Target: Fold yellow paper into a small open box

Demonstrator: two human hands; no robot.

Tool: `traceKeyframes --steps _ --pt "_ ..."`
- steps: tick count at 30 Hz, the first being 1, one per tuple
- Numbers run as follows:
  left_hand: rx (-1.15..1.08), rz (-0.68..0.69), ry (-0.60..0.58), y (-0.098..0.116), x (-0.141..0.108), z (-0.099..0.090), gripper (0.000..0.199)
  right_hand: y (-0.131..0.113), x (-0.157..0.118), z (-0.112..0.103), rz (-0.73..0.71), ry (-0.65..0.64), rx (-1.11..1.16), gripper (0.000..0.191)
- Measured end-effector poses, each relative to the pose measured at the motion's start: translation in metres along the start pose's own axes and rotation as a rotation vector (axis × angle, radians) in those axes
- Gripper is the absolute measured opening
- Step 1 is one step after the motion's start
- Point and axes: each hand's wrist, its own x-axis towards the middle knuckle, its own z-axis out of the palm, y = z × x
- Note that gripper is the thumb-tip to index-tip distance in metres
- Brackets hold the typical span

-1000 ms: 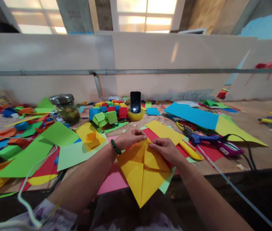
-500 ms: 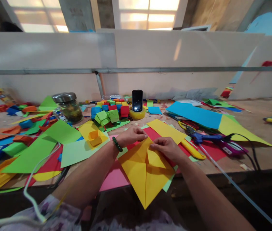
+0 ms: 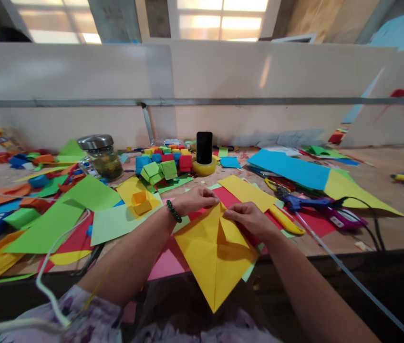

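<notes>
A sheet of yellow paper (image 3: 209, 257), creased and partly folded, lies diamond-wise at the table's front edge with one corner pointing toward me. My left hand (image 3: 199, 199), a dark beaded bracelet on its wrist, pinches the far corner of the sheet. Just right of it, my right hand (image 3: 247, 215) grips a raised flap of the same paper between thumb and fingers. A center crease runs down to the near corner. Beneath the yellow sheet show red and pink paper (image 3: 169, 262).
Behind stand a phone (image 3: 204, 147) on a tape roll (image 3: 204, 167), folded paper cubes (image 3: 168, 169) and a lidded glass jar (image 3: 102, 159). To the right lie a blue-handled glue gun (image 3: 305, 204), a yellow cutter (image 3: 284, 219) and blue paper (image 3: 291, 167). Green sheets (image 3: 47, 228) cover the left.
The flap under my right hand has lifted and turned, so it stands more steeply and narrower than before. Both hands stay nearly in place.
</notes>
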Motion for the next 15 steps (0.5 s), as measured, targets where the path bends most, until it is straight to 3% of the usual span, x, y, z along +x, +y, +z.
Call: traceKeyframes --steps 15 --pt "0.033 0.046 -0.022 0.0060 -0.0039 0.0040 0.032 0.0031 0.0022 0.0002 0.030 -0.031 -0.065 0.043"
